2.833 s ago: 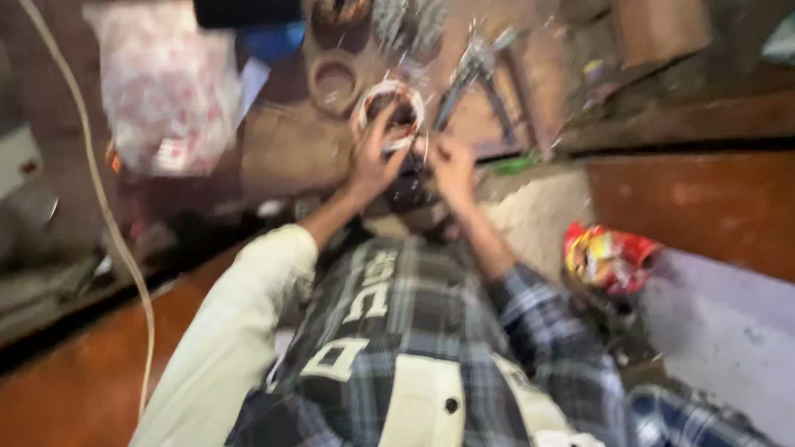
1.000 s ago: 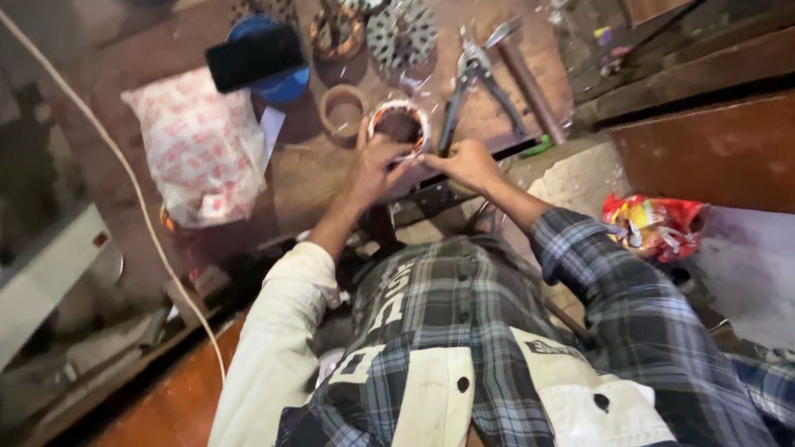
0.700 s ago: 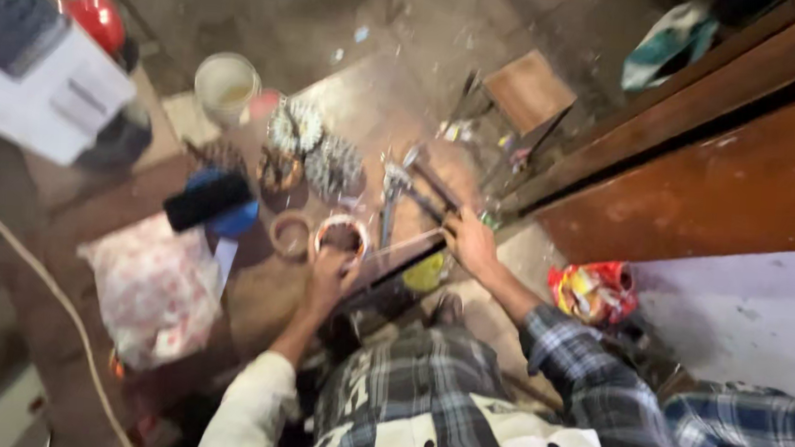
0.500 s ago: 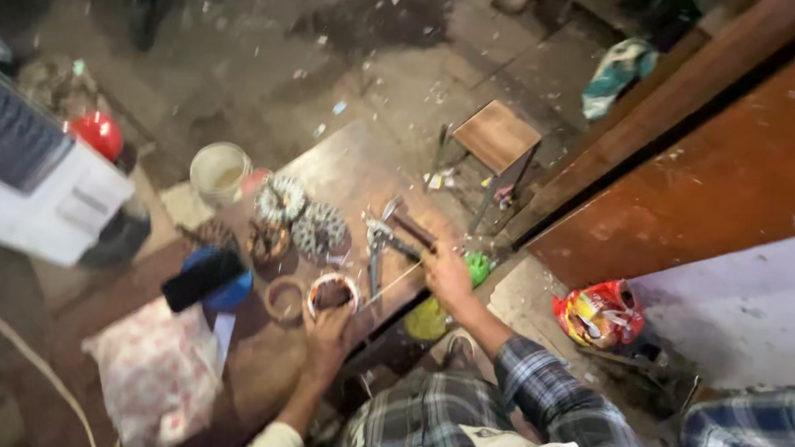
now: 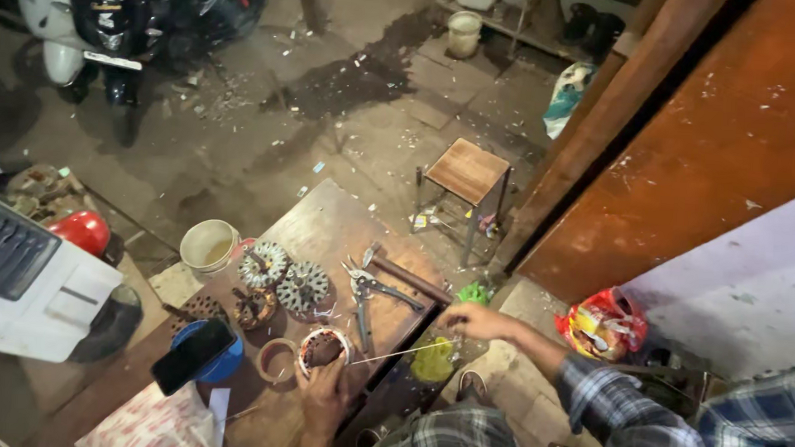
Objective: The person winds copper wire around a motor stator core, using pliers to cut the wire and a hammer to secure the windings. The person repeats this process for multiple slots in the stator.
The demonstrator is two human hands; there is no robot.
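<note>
The left hand [image 5: 323, 394] runs off the bottom edge at the wrist, and its fingers cover the near side of the round coil [image 5: 323, 347], so how it grips there cannot be told. The right hand [image 5: 472, 322] is curled shut; the thin wire [image 5: 389, 355] disappears into it, too fine to follow. At nine o'clock a white machine [image 5: 27, 290] is cut by the left edge. At eleven, the scooter [image 5: 100, 17] loses its top to the frame. The patterned bag [image 5: 156, 424] at seven is sliced by the bottom edge. Small scraps beneath the stool [image 5: 466, 177] are too tiny to name.
</note>
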